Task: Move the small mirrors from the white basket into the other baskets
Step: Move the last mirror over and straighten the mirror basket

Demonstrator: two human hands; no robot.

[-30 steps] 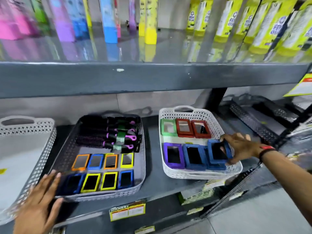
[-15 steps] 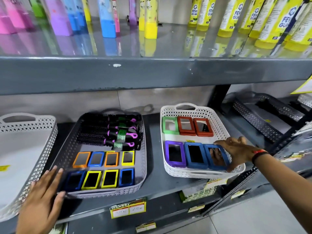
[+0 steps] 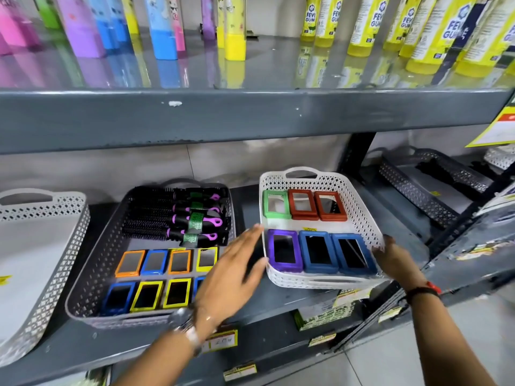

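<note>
Six small plastic-framed mirrors [image 3: 319, 256] lie in the white perforated plastic basket [image 3: 362, 215] at three o'clock. Right hand [image 3: 395, 256] grips its right rim; left hand [image 3: 234, 271], open and empty, should steady the nine o'clock side.

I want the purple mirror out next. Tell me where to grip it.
Pinch the purple mirror across its two long frame edges, from above. It lies flat, glass up, the blue mirror tight on its right; the left edge by the white basket wall looks freer.
</note>
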